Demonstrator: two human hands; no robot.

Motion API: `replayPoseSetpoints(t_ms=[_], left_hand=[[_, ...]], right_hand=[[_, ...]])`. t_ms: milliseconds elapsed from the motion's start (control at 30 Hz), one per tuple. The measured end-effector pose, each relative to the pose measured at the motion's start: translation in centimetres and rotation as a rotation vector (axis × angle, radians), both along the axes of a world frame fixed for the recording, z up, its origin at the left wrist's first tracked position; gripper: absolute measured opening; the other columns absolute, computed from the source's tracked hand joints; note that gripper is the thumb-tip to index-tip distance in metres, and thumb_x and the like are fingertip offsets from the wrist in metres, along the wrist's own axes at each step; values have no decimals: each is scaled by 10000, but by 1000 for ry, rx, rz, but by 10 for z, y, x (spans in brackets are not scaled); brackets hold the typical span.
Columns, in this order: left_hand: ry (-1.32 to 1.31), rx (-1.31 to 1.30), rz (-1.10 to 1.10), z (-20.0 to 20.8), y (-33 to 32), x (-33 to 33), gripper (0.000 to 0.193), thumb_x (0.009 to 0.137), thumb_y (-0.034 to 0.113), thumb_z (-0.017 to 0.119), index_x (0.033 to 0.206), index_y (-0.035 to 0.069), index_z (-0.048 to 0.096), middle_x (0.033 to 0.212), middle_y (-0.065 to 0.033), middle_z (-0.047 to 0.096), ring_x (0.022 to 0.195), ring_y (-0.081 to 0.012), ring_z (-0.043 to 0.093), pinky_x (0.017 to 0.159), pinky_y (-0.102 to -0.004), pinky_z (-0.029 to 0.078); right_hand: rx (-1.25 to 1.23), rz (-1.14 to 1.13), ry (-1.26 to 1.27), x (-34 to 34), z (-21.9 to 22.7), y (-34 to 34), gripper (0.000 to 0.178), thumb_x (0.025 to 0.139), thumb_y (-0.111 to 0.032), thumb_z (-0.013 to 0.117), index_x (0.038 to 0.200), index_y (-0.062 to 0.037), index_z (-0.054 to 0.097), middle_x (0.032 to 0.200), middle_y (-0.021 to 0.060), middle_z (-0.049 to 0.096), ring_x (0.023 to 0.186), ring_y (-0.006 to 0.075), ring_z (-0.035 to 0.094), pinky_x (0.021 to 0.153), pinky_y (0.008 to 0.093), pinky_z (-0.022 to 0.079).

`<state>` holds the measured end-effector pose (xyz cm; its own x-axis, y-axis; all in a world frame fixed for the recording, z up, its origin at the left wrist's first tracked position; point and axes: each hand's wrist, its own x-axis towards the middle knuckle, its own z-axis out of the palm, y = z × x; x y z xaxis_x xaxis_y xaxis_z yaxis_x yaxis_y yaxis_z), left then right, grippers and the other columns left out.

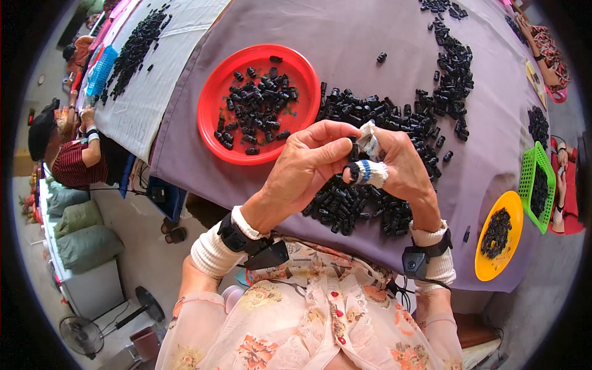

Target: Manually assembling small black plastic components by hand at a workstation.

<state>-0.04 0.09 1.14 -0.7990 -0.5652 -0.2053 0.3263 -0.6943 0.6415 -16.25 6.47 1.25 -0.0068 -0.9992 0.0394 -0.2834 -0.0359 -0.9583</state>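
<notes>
My left hand [308, 157] is closed in a pinch, thumb and forefinger at a small black cylindrical part [354, 148] with its details hidden by my fingers. Facing it, my right hand [401, 163] closes on the same part from the other side. Knitted white-and-blue finger covers [372, 173] wrap its thumb and a finger. Both hands hover over a large pile of similar black parts [394, 213] on the purple-grey tablecloth [246, 191]. Left of the pile, a red round tray [213, 135] carries more black parts.
A yellow plate [512, 253] with dark small pieces lies at the right, beside a green basket [528, 161]. Black parts trail toward the far edge [453, 80]. Other people [80, 160] sit at the left and right. A fan [83, 336] stands on the floor.
</notes>
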Motion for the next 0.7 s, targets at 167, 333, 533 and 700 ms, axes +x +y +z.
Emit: replayPoseSetpoints(t_ms=[167, 333, 533, 700], left_hand=[[-14, -9, -20, -1, -1, 3, 208, 864, 96, 557, 1053, 11, 547, 937, -65, 614, 802, -112, 608, 681, -248, 527], [-52, -54, 15, -1, 1, 4, 204, 862, 95, 558, 1049, 13, 547, 937, -66, 614, 801, -107, 606, 683, -256, 532], [-63, -72, 27, -5, 1, 5, 202, 865, 91, 551, 1051, 11, 544, 938, -69, 613, 818, -113, 604, 693, -267, 528], [-85, -69, 16, -5, 1, 6, 198, 871, 88, 542, 1051, 7, 543, 934, -68, 613, 817, -112, 602, 691, -258, 520]], right_hand=[[-23, 20, 27, 2, 5, 0, 386, 647, -318, 754, 730, -11, 534, 565, 38, 480, 508, 111, 420, 474, 274, 367], [-25, 33, 112, 1, 6, -1, 403, 651, -332, 749, 731, -7, 526, 567, 67, 489, 500, 130, 429, 480, 283, 379], [-24, 44, 112, 3, 8, -1, 398, 664, -335, 736, 741, -5, 529, 569, 77, 490, 497, 141, 423, 482, 288, 380], [-3, 65, 108, 2, 6, 0, 380, 685, -325, 719, 766, -1, 538, 565, 84, 485, 502, 136, 416, 483, 292, 381]])
